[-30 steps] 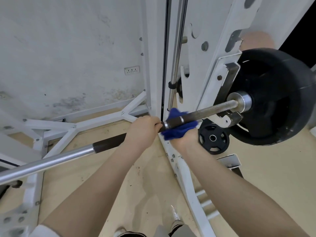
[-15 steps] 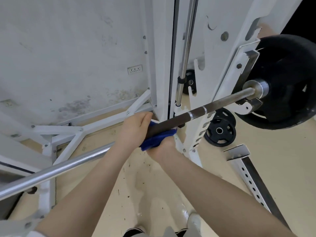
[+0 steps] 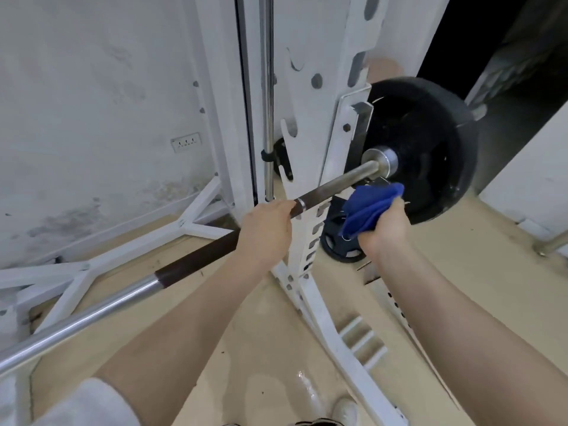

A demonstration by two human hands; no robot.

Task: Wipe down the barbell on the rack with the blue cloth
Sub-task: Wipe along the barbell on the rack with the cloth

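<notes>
The barbell [image 3: 190, 261] runs from lower left to upper right across the white rack [image 3: 310, 262], part chrome, part dark brown. A big black plate [image 3: 430, 155] sits on its right end. My left hand [image 3: 266, 227] is wrapped around the dark section of the bar. My right hand [image 3: 382, 227] grips the bunched blue cloth [image 3: 367, 207] just below and in front of the bar, off the bar, close to the plate.
A small black plate [image 3: 338, 244] leans on the floor behind the rack post. White frame struts [image 3: 196, 216] cross the beige floor at left. A stained white wall with a socket [image 3: 186, 142] stands behind. A chrome guide rod [image 3: 269, 96] rises vertically.
My right hand has lifted the cloth off the bar and moved right toward the plate. My left hand stays gripping the bar. The view shifted.
</notes>
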